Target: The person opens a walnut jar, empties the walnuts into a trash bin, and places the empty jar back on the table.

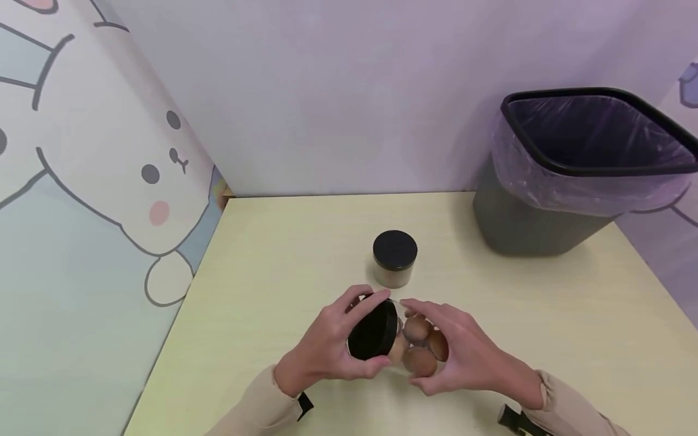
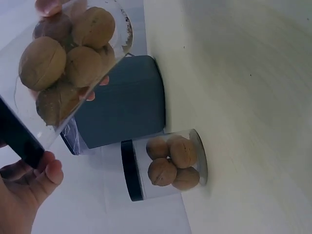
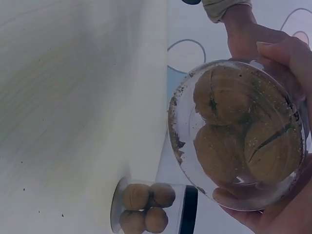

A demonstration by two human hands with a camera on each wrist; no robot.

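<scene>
Sideways between both hands, a clear jar of walnuts (image 1: 417,351) was held just above the table (image 1: 545,315)

Its long axis ran left to right, black lid (image 1: 373,334) toward the left hand (image 1: 327,348), which curled round that lid; the right hand (image 1: 469,354) gripped the glass body. A second lidded jar (image 1: 395,259) stood just behind

Beige long sleeves (image 1: 256,407), black wrist straps (image 1: 304,404) on both arms
</scene>
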